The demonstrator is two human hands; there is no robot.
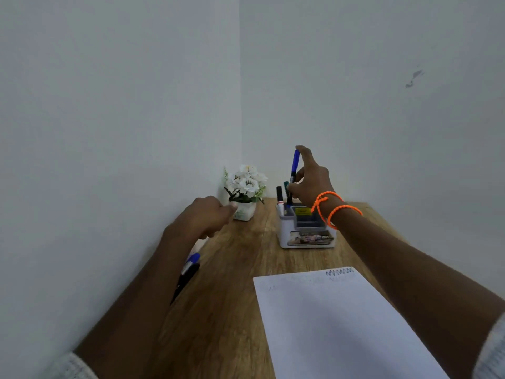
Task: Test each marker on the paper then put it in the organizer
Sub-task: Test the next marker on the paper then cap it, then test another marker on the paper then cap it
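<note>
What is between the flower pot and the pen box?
Nothing: in the head view, only bare wooden table shows between the flower pot and the pen box.

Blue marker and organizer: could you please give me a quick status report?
Right hand holds blue marker upright, tip entering organizer. Left hand curled, empty, near flower pot. More markers wait beside the left arm. Nothing blocking.
</note>
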